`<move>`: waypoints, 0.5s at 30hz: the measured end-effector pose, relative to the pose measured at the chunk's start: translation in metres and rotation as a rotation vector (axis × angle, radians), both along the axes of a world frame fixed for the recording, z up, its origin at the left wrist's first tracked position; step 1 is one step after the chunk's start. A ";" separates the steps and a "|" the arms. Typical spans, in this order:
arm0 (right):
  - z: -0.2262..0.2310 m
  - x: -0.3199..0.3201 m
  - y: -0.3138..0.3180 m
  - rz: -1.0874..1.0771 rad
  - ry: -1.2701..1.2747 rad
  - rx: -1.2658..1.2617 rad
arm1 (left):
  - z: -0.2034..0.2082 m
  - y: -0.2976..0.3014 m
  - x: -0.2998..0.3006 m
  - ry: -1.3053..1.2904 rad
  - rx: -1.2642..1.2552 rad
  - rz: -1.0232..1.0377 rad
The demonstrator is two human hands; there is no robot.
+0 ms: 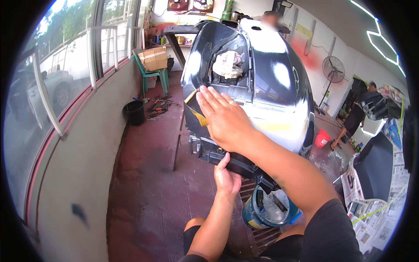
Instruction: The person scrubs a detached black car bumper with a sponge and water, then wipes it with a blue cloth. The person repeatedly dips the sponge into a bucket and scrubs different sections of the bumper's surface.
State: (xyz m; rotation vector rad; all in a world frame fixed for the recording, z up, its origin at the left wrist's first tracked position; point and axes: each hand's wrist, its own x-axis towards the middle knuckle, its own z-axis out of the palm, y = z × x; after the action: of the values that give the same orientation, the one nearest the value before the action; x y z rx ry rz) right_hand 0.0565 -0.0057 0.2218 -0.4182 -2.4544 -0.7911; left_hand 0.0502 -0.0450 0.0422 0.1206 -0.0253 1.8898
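Note:
A glossy black car bumper [279, 61] with whitish worn areas stands raised before me, its near end toward me. My right hand [224, 118] lies flat on that near corner, fingers stretched out and side by side. Yellow-brown patches [200, 118] show by its fingers; whether they are paper or part of the surface I cannot tell. Below, my left hand [228, 179] grips the bumper's lower black edge, thumb up, with its other fingers mostly hidden. A crumpled whitish bundle [228, 64] sits in the bumper's recess.
Under the bumper stands a blue bucket [251, 214] of cloudy water. A black bucket [133, 112] and scattered tools [161, 107] lie left, near a green chair [162, 81] bearing a cardboard box [152, 59]. Newspaper-backed dark panel [373, 168], red bucket [322, 138] and a person [353, 113] are right.

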 end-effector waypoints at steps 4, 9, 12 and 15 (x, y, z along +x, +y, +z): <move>0.010 0.047 -0.028 -0.096 -0.103 0.024 | 0.003 -0.006 -0.030 0.016 0.005 0.023; 0.000 0.042 -0.029 -0.252 -0.087 -0.070 | -0.008 0.003 -0.020 0.008 -0.011 0.018; -0.005 0.006 -0.019 -0.198 0.018 0.017 | 0.005 0.001 -0.005 0.074 0.024 0.026; 0.005 0.033 -0.022 -0.161 0.021 -0.010 | 0.006 -0.003 -0.031 0.097 0.046 0.046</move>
State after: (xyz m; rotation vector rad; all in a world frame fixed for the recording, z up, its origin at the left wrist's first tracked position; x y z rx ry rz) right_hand 0.0896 -0.0281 0.2269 -0.6304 -2.4286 -0.8357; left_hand 0.0193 -0.0483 0.0479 0.2462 0.0004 1.9279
